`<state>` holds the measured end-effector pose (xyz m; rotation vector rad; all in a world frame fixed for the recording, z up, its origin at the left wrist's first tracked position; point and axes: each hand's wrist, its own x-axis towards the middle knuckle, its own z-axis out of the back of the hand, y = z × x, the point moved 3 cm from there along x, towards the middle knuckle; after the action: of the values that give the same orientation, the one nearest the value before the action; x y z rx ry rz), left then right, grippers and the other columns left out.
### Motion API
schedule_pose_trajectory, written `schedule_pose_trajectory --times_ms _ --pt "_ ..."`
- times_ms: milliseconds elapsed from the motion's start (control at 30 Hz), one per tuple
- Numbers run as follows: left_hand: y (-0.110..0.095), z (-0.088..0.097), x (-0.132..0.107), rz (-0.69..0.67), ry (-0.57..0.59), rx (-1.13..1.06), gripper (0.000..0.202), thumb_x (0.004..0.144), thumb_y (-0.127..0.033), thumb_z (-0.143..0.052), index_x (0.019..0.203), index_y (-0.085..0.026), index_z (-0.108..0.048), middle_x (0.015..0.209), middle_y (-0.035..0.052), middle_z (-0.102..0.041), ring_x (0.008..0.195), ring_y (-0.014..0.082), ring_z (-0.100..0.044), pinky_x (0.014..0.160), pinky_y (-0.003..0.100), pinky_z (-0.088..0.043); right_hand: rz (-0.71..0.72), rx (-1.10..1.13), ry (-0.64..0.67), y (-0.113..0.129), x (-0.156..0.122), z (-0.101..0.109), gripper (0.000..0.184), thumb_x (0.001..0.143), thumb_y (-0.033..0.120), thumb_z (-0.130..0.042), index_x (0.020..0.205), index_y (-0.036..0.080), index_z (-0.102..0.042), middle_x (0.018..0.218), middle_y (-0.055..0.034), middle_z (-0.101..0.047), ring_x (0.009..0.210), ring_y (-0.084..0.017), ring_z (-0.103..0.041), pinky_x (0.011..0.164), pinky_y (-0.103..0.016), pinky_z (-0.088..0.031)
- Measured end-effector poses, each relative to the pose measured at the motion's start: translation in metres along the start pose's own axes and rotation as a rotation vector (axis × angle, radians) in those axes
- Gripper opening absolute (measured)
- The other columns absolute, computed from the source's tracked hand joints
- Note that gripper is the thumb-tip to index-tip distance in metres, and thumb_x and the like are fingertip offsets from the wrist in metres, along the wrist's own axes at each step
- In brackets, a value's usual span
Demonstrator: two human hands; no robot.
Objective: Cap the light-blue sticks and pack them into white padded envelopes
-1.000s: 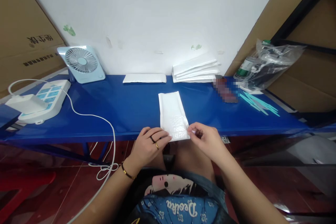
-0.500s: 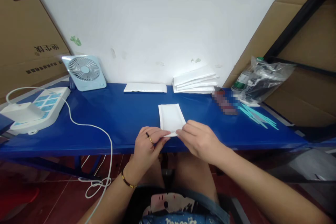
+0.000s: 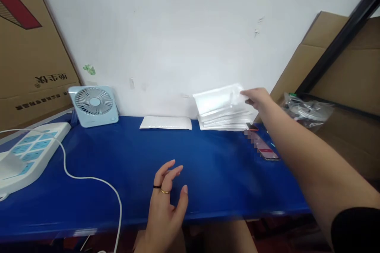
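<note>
- Right hand (image 3: 257, 98) is stretched out to the far right of the blue table (image 3: 124, 158), against the white wall.
- Its fingers pinch the right edge of the top white padded envelope (image 3: 218, 101), which is blurred and sits tilted on the stack of white envelopes (image 3: 225, 121).
- The stack lies at the back of the table, touching the wall, with the envelope on top of it.
- Left hand (image 3: 168, 201) hovers over the near edge of the table, fingers loosely spread and slightly curled, holding nothing. Two rings show on it, one dark and one gold.
- A single flat white envelope (image 3: 165, 123) lies along the wall, left of the stack and apart from it.
- A small light-blue fan (image 3: 93, 104) stands at the wall further left.
- A white power strip (image 3: 28, 156) rests at the left end, with a white cable (image 3: 89, 180) trailing off the front edge.
- A phone (image 3: 263, 148) lies just right of the stack, under the right forearm.
- A clear plastic bag (image 3: 307, 110) sits at the far right.
- Cardboard boxes (image 3: 26, 47) stand to the left.
</note>
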<state>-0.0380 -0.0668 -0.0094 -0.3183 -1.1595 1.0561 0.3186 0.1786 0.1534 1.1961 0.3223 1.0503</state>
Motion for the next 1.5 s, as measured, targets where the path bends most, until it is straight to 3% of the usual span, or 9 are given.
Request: schedule_pose_trajectory --times_ms 100,233,400,600,733,800,1067,1233,1500 --pt "0.000 -0.001 -0.001 0.003 0.049 0.009 0.040 0.085 -0.021 -0.050 0.124 -0.027 -0.045 0.134 0.0097 -0.038 0.107 0.0220 -0.055 0.086 0.039 -0.052 0.034 -0.533 -0.040 -0.024 0.009 -0.002 0.018 0.068 0.024 -0.068 0.075 0.008 -0.064 0.075 -0.0140 -0.062 0.079 -0.026 -0.059 0.069 -0.039 -0.046" --pt "0.000 -0.002 -0.002 0.003 0.082 -0.010 0.043 0.084 -0.019 -0.051 0.125 -0.029 -0.043 0.135 0.0107 -0.038 0.107 0.0237 -0.055 0.084 0.041 -0.054 0.521 -0.813 -0.207 -0.006 -0.018 -0.029 0.041 0.079 0.038 -0.056 0.107 0.009 -0.062 0.119 -0.0214 -0.053 0.114 -0.036 -0.044 0.092 -0.053 -0.034" --pt "0.006 -0.005 0.000 0.079 0.094 -0.133 0.046 0.080 -0.021 -0.055 0.124 -0.032 -0.046 0.133 0.0112 -0.040 0.096 0.0240 -0.059 0.078 0.043 -0.055 1.000 -0.662 0.671 0.007 -0.110 -0.145 0.047 0.080 0.037 -0.054 0.122 0.015 -0.054 0.123 -0.0126 -0.056 0.110 -0.024 -0.053 0.094 -0.034 -0.040" --pt "0.024 -0.013 0.029 0.655 0.074 -0.785 0.052 0.075 -0.021 -0.060 0.125 -0.026 -0.043 0.131 0.0111 -0.046 0.107 0.0217 -0.057 0.083 0.034 -0.052 0.933 -0.866 0.740 -0.009 -0.158 -0.227 0.032 0.082 0.016 -0.047 0.111 0.009 -0.057 0.106 -0.0190 -0.065 0.095 -0.028 -0.062 0.081 -0.037 -0.045" --pt "0.036 -0.034 0.076 1.218 0.015 -1.253 0.056 0.078 -0.027 -0.057 0.128 -0.012 -0.035 0.128 0.0205 -0.046 0.115 0.0229 -0.054 0.085 0.029 -0.051 0.920 -0.838 0.653 -0.005 -0.159 -0.209 0.024 0.086 0.015 -0.041 0.101 0.010 -0.060 0.099 -0.0188 -0.067 0.090 -0.028 -0.063 0.076 -0.036 -0.045" --pt "0.045 -0.043 0.105 1.274 -0.043 -1.273 0.070 0.075 -0.039 -0.063 0.130 -0.011 -0.032 0.127 0.0218 -0.044 0.121 0.0252 -0.048 0.084 0.030 -0.051 0.927 -0.812 0.607 -0.006 -0.167 -0.186 0.026 0.088 0.018 -0.040 0.104 0.011 -0.059 0.097 -0.0165 -0.068 0.088 -0.026 -0.064 0.074 -0.033 -0.045" --pt "0.058 -0.068 0.175 0.715 -0.553 -1.284 0.033 0.072 -0.027 -0.068 0.101 -0.021 -0.051 0.096 0.0014 -0.059 0.093 0.0126 -0.061 0.087 0.025 -0.047 0.952 -0.344 0.731 -0.050 -0.193 -0.093 0.044 0.084 0.024 -0.050 0.128 0.022 -0.049 0.116 -0.0079 -0.062 0.101 -0.021 -0.060 0.084 -0.031 -0.045" --pt "0.021 -0.070 0.191 0.325 -0.450 -1.171 0.046 0.066 -0.028 -0.074 0.106 -0.024 -0.051 0.105 0.0010 -0.059 0.101 0.0144 -0.058 0.092 0.027 -0.043 0.576 -0.132 0.953 -0.084 -0.161 -0.082 0.121 0.052 0.044 -0.081 0.147 0.018 -0.012 0.151 -0.0158 -0.020 0.137 -0.031 -0.023 0.110 -0.044 -0.023" --pt "0.000 -0.058 0.192 0.208 -0.336 -1.028 0.044 0.067 -0.033 -0.074 0.104 -0.022 -0.052 0.105 0.0032 -0.062 0.103 0.0175 -0.059 0.089 0.029 -0.044 0.591 -0.022 0.910 -0.081 -0.170 -0.103 0.086 0.062 0.047 -0.075 0.137 0.024 -0.039 0.134 -0.0088 -0.048 0.123 -0.028 -0.045 0.104 -0.042 -0.033"
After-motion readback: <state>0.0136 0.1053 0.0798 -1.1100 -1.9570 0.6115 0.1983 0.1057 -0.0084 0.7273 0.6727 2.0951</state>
